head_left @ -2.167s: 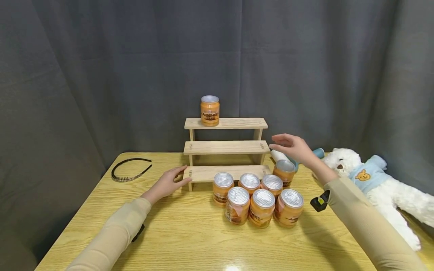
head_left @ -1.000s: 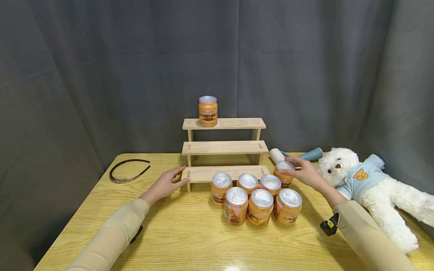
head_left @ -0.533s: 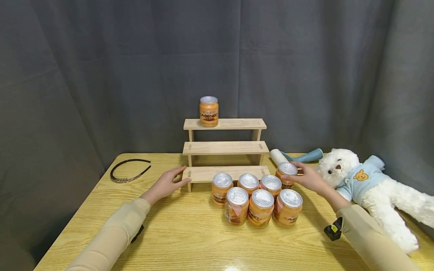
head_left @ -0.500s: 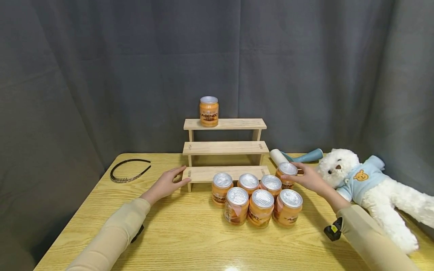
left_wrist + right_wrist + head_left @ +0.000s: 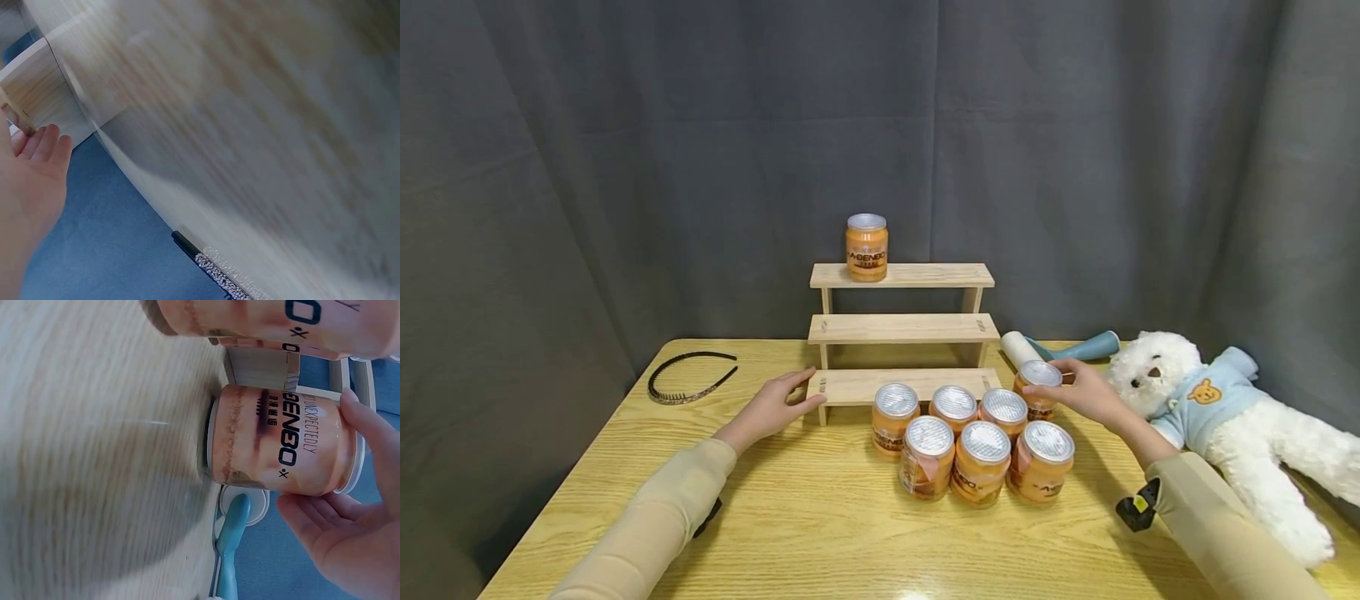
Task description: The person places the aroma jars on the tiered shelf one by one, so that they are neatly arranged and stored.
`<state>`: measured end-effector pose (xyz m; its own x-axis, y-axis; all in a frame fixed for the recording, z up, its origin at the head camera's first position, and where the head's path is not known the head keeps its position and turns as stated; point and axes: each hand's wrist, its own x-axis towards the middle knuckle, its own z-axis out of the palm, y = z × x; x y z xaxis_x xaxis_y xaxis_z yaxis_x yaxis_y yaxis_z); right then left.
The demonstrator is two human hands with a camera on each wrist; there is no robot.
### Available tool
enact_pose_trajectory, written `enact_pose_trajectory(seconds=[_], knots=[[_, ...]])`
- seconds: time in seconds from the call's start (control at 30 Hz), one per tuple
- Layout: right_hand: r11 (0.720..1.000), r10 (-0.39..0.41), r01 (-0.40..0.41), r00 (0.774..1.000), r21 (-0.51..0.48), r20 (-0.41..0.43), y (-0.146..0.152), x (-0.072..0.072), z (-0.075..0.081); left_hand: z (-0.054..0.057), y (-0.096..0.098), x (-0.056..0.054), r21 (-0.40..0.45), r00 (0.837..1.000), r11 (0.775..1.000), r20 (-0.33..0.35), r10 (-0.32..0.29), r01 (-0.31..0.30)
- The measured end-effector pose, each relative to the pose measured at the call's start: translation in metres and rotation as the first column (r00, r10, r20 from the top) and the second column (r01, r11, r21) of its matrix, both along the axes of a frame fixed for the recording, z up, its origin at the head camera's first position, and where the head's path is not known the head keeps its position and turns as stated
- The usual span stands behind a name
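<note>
My right hand holds an orange jar with a silvery lid by its upper part, thumb on one side and fingers on the other. In the right wrist view this jar stands on the table, its label facing the camera. Several like jars stand grouped to its left and front. One more jar sits on the top step of a three-step wooden rack, toward the left. My left hand touches the left end of the bottom step with loosely extended fingers; its thumb is hidden in the left wrist view.
A black headband lies at the table's back left. Behind the held jar lie a white roll and a teal object. A white plush bear in a blue shirt lies at the right. Grey curtain hangs behind.
My right hand has come down from above beside the rack and taken hold of the rear right jar, which has shifted slightly right. My left hand has stayed at the rack.
</note>
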<state>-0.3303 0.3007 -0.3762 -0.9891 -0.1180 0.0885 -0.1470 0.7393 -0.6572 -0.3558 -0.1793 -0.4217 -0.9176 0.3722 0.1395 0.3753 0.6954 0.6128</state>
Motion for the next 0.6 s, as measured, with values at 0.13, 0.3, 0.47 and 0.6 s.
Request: enact_pose_trajectory(seconds=[0.13,0.3,0.47,0.6], knots=[[1.000,-0.005,0.005,1.000,0.010,-0.003,0.001,-0.001,0.003,-0.001,0.000,-0.001,-0.002,1.000,1.000,-0.008,-0.003,0.003],[1.000,-0.014,0.014,0.999,0.003,-0.039,0.001,-0.001,0.013,-0.001,0.001,-0.001,0.004,1.000,1.000,-0.003,-0.006,0.006],[0.997,-0.040,0.038,0.999,-0.063,-0.029,-0.002,0.000,0.029,-0.001,0.000,-0.001,-0.008,1.000,1.000,-0.001,0.002,-0.002],[0.993,-0.063,0.056,0.996,-0.106,-0.063,-0.005,0.000,0.042,0.000,0.000,-0.001,-0.006,1.000,1.000,-0.003,0.007,-0.007]])
